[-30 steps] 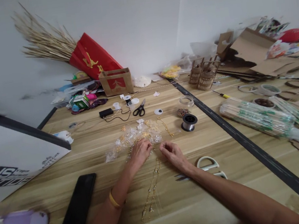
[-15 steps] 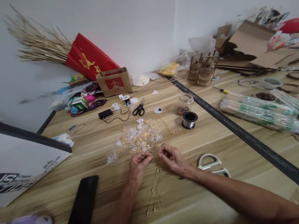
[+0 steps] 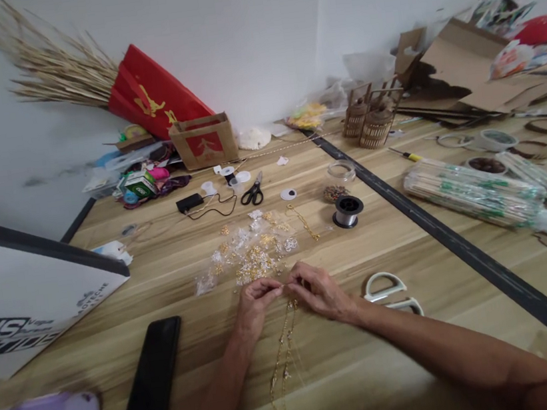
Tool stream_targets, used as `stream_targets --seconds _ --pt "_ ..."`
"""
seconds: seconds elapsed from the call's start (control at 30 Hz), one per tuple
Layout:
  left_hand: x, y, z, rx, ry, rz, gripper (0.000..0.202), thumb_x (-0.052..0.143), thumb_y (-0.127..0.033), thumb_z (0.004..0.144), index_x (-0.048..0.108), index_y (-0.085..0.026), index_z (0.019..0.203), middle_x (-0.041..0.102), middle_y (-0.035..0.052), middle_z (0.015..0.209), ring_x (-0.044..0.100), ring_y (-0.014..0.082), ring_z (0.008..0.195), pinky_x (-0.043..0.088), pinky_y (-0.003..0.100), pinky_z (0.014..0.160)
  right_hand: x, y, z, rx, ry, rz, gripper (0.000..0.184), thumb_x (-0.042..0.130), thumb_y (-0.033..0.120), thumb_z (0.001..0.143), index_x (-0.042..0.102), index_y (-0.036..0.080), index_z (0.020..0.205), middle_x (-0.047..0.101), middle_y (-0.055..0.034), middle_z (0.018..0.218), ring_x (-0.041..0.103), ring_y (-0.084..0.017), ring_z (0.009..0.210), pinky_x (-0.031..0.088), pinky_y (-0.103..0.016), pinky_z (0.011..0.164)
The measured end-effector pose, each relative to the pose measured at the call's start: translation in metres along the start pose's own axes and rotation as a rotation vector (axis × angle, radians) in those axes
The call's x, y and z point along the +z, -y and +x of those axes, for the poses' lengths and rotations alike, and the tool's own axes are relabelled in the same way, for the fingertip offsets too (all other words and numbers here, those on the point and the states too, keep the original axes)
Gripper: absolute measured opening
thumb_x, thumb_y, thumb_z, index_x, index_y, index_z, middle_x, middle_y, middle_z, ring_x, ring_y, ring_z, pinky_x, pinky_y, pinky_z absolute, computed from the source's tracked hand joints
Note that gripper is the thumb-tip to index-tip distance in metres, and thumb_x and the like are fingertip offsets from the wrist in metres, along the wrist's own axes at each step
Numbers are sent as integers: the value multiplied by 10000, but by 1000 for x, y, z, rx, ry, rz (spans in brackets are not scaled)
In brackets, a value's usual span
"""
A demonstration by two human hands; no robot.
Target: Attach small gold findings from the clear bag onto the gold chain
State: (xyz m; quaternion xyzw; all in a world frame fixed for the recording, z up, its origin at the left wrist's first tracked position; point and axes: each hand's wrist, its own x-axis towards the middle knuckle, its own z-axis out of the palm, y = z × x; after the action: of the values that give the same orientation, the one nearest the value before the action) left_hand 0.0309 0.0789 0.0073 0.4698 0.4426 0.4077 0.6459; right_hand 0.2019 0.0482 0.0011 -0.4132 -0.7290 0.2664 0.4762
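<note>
Left hand (image 3: 259, 306): thumb and fingers pinched together at the tips; cannot tell what, if anything, is between them. Right hand (image 3: 317, 290): also pinched, fingers curled, its tips meeting the left's; anything held there too small to tell. Gold chain (image 3: 286, 370) with small charms lies doubled on the worktop (image 3: 355, 369), upper end just below the 2 sets of fingertips, rest running to the near edge. White-handled scissors (image 3: 382, 275) just right of the right hand, partly hidden by the arm. Bead packets (image 3: 255, 261) loosely spread just far of the hands, short gold chain (image 3: 302, 221) to their right. Wire spool (image 3: 348, 212) farther right, black scissors (image 3: 253, 195) far. Black phone (image 3: 151, 379) near left; bundled sticks (image 3: 468, 196) at right; red bag (image 3: 155, 93) far left, brown paper bag (image 3: 203, 143) just in front of it
</note>
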Motion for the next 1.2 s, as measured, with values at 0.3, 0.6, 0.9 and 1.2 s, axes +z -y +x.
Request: stream_targets --seconds 0.3,0.6,0.9,1.2 --pt "-5 5 3 -43 22 -35 144 781 -170 510 693 -154 623 682 2 623 596 120 590 468 240 630 -1 3 -1 -60 43 -55 107 444 196 905 526 194 837 528 -24 729 486 -142 661 386 -256 600" --pt "-9 6 5 -52 81 -56 115 768 -169 539 700 -152 631 697 14 647 607 127 611 477 245 660 -2 5 -1 -83 73 -113 100 443 172 896 533 181 854 536 -33 728 494 -143 649 382 -254 589" --pt "-13 10 7 -54 108 -46 111 771 -169 566 714 -145 659 696 11 648 600 121 612 462 224 639 -1 5 -1 -133 73 -144 78 458 146 881 524 174 851 542 -34 722 498 -134 629 384 -238 559" --pt "-12 6 5 -50 134 -55 92 762 -161 576 714 -150 654 689 1 653 590 119 631 449 224 662 -1 6 -1 -137 56 -127 80 461 141 873 513 179 827 529 -24 708 483 -127 614 372 -231 543"
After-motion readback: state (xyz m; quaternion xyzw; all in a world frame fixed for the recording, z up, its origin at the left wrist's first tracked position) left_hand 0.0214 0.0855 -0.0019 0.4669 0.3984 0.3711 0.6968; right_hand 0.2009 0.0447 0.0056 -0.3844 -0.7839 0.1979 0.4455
